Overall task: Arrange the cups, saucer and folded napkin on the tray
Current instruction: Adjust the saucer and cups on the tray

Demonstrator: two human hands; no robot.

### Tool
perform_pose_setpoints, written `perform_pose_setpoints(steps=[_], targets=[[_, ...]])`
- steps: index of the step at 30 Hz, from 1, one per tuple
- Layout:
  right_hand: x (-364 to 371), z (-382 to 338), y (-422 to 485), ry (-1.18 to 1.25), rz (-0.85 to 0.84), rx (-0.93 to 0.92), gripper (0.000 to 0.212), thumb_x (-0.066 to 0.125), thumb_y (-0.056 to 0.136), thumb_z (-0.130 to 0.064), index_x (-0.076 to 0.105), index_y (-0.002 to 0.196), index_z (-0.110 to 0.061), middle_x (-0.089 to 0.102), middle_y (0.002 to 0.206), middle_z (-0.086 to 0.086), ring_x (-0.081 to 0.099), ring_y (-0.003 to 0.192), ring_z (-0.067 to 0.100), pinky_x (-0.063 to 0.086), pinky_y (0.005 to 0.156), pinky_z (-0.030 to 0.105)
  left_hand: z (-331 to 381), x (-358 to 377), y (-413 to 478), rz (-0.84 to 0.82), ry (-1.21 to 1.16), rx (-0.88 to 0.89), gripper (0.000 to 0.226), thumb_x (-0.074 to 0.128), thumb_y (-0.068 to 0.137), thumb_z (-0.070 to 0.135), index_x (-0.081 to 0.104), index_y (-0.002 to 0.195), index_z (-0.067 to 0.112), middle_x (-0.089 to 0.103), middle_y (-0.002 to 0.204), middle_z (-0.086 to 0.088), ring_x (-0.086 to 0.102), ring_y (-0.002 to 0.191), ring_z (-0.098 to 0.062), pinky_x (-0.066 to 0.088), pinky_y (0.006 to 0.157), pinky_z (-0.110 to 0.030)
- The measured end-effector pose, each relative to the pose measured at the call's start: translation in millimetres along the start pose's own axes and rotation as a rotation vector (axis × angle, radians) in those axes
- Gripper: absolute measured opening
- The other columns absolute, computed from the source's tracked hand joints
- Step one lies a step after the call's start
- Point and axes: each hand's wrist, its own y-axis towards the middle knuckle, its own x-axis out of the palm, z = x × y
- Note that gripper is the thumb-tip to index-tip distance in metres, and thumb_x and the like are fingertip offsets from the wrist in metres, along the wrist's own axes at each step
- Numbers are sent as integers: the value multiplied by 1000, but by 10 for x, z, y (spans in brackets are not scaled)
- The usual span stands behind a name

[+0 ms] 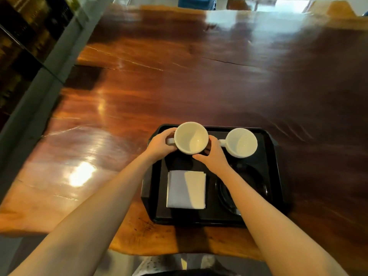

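Observation:
A black tray lies on the wooden table near its front edge. Both hands hold a white cup over the tray's far left corner: my left hand grips its handle side, my right hand cups its right wall. A second white cup stands upright in the far right corner, handle pointing left. A folded white napkin lies flat at the near left of the tray. A black saucer sits at the near right, partly hidden under my right forearm.
The glossy wooden table stretches far and wide beyond the tray, with its left edge beside a grey ledge. Chairs show past the far edge.

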Motion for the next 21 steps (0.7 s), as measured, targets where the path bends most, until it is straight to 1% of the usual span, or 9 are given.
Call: perform_pose_setpoints(steps=[4,7,11,13,15,16,18,20,21], targets=[[24,33,-65,32,47,19,75,79,70,-16,35,131,-18,46,133,4,47,117,13,43,91,24,0,19,30,-38,17,3,59,66,80,6,47,134,20,55,134,-2,48,124,-18,39,95,-27],[47,53,-131,54,73,31,72,79,70,-15,37,129,-19,47,131,3,47,114,10,43,90,23,-7,50,20,-43,0,-3,60,66,79,4,48,134,20,56,133,-2,49,123,-19,42,98,-32],[54,32,-209,78,89,19,70,78,71,-11,39,129,-17,49,130,4,48,115,11,45,93,25,-8,84,-26,-50,-24,5,59,65,79,3,49,132,22,58,130,-2,51,122,-20,43,100,-35],[39,-3,-226,71,82,21,70,77,72,-10,38,131,-15,48,132,6,48,119,14,44,94,26,3,104,-52,-20,-40,-18,62,66,80,4,45,136,21,56,133,-4,50,124,-21,44,102,-41],[24,-26,-257,41,73,41,72,75,74,-11,36,134,-13,46,135,7,46,124,18,44,100,31,2,126,-139,83,-4,-90,69,64,82,3,35,142,18,48,141,-7,46,129,-23,43,104,-41],[19,-18,-294,4,79,61,73,74,76,-12,34,137,-12,44,137,8,45,127,20,43,103,34,-7,149,-223,147,19,-115,70,62,82,1,33,144,17,45,144,-8,44,131,-24,42,105,-40],[24,32,-424,-157,102,98,74,70,80,-14,29,142,-13,39,142,8,40,132,21,40,105,34,-48,250,-462,242,61,-92,65,59,82,0,36,141,16,47,141,-6,43,131,-24,41,103,-34],[87,102,-617,-401,82,31,69,66,83,-18,29,142,-14,36,144,5,35,134,19,38,103,30,-109,428,-737,235,128,-42,60,57,83,0,40,138,15,48,140,-5,42,131,-22,37,102,-28],[142,136,-709,-507,37,-23,69,66,84,-22,29,141,-14,35,144,4,32,135,19,37,103,29,-146,530,-848,198,165,-43,60,56,85,1,37,140,14,43,145,-6,36,136,-21,32,107,-29]])
